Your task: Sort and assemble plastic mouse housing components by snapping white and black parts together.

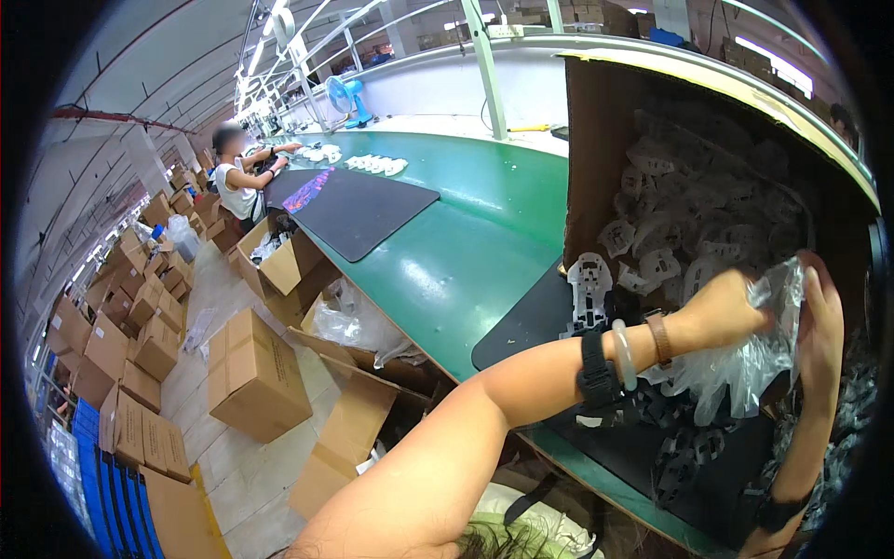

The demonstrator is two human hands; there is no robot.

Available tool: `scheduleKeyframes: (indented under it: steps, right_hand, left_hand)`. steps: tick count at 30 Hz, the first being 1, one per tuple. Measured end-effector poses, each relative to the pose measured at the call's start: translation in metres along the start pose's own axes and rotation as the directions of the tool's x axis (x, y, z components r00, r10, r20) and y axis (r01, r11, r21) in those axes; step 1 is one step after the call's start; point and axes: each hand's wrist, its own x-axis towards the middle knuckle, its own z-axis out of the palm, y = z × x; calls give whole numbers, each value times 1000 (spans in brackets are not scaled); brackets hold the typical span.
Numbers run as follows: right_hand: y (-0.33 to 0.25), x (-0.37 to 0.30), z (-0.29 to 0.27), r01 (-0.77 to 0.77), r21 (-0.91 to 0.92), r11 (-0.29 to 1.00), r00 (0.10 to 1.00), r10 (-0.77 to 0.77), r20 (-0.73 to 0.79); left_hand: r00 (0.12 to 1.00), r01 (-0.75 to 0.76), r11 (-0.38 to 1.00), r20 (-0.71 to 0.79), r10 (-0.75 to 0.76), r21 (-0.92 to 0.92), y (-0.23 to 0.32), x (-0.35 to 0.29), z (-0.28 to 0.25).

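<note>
My left hand [728,312] is closed on a clear plastic bag [731,377] at the mouth of a large open cardboard box [596,140]. My right hand [819,312] grips the bag's upper edge from the right, its fingers bent over the film. Inside the box, behind my hands, lie several white plastic shells [656,265], partly wrapped in clear film. One white and black shell [589,289] stands at the box's left edge. Below my hands, dark plastic parts [689,456] rest on a black mat [521,326]. My left forearm hides part of the mat.
A green worktable [447,270] runs away to the far left, with another black mat [363,214] and white parts [377,165]. A co-worker [244,177] works at its far end. Cardboard boxes [256,373] stand on the floor, left. More dark parts [852,410] are heaped right.
</note>
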Motion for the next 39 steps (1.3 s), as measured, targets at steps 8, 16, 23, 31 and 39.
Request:
scheduleKeyframes:
  steps: [8, 16, 23, 31, 39]
  right_hand:
    - [87, -157, -82, -493, -861, 128, 865, -36, -500]
    - [141, -164, -84, -363, -888, -283, 931, -147, -334]
    - [100, -184, -107, -290, -436, 852, 623, -178, -762]
    - [55, -166, -68, -171, 185, 968, 759, 249, -601]
    - [45, -211, 7, -347, -636, 689, 468, -460, -755]
  left_hand:
    - [945, -229, 972, -252, 210, -46, -1, -21, -31]
    - [983, -177, 969, -83, 164, -173, 0, -54, -55]
    - [988, -129, 986, 67, 137, -109, -6, -37, -36]
    - [986, -96, 832, 61, 153, -547, -31, -72, -33]
    - [980, -5, 702, 137, 145, -712, -52, -112, -32]
